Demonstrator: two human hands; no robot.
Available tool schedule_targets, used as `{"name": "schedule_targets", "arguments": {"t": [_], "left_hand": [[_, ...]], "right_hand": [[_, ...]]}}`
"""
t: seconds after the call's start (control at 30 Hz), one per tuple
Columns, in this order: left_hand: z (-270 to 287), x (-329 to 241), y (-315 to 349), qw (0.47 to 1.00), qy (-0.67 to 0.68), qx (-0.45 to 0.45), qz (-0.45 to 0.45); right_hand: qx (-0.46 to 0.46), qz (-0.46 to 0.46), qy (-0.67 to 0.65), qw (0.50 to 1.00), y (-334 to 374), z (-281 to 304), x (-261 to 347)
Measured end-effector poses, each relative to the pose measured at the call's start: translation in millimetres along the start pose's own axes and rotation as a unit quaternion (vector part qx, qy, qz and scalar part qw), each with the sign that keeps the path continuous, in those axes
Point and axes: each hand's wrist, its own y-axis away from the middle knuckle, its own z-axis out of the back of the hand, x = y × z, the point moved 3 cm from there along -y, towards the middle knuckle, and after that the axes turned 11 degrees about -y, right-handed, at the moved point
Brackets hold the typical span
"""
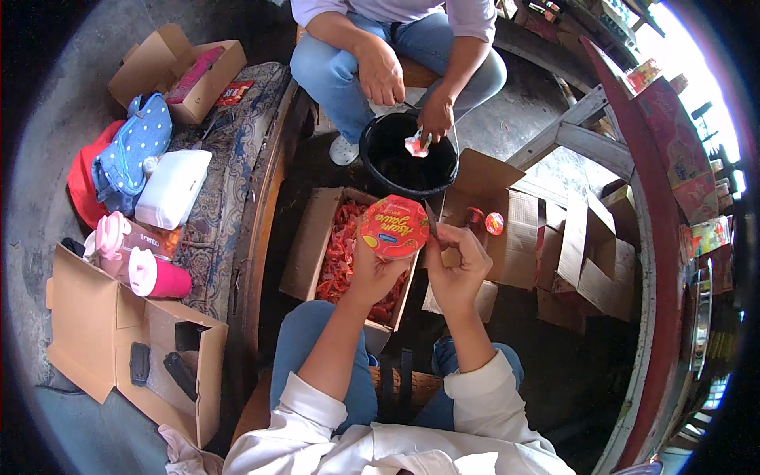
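My left hand is closed round a red plastic cup, its printed foil lid facing up. Against the cup's right edge stands a thin, dark knife, pinched in my right hand; its handle is hidden by the fingers. Beneath my left hand, a cardboard box holds a heap of red wrappers or cup scraps. To the right, another red cup lies by an open carton.
Opposite me a seated person holds a red and white piece over a black bucket. On the left, a patterned bench bears bags, a white container and a pink tumbler. A wooden shelf frame stands right.
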Motion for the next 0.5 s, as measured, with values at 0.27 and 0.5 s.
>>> {"name": "schedule_targets", "arguments": {"t": [0.27,0.5], "left_hand": [[-0.7,-0.9,0.1,0.999,-0.011,0.018,-0.038],[-3.3,1.0,2.2,0.999,0.009,0.037,0.024]], "right_hand": [[-0.008,0.026,0.02,0.999,4.1,-2.5,1.0],[0.013,0.002,0.003,1.0,-4.0,4.2,1.9]]}}
